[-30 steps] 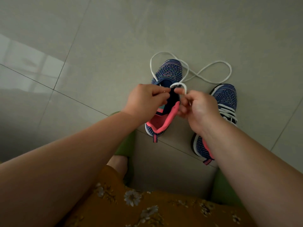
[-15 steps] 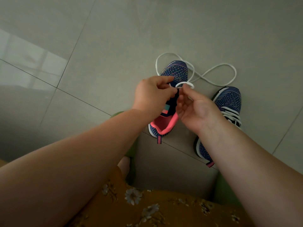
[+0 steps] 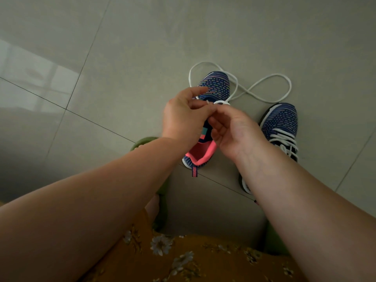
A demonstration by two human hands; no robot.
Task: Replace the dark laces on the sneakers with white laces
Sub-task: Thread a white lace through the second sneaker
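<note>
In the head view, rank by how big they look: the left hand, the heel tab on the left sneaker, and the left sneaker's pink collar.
1. left hand, though nearer the camera
2. pink collar
3. heel tab

head-worn view, steeply down, close overhead

Two navy knit sneakers on grey tile, toes pointing away: left sneaker (image 3: 215, 86) pink-lined, apparently barely laced, white lace (image 3: 270, 78) looping loose beyond its toe; right sneaker (image 3: 281, 123) already laced white.
</note>
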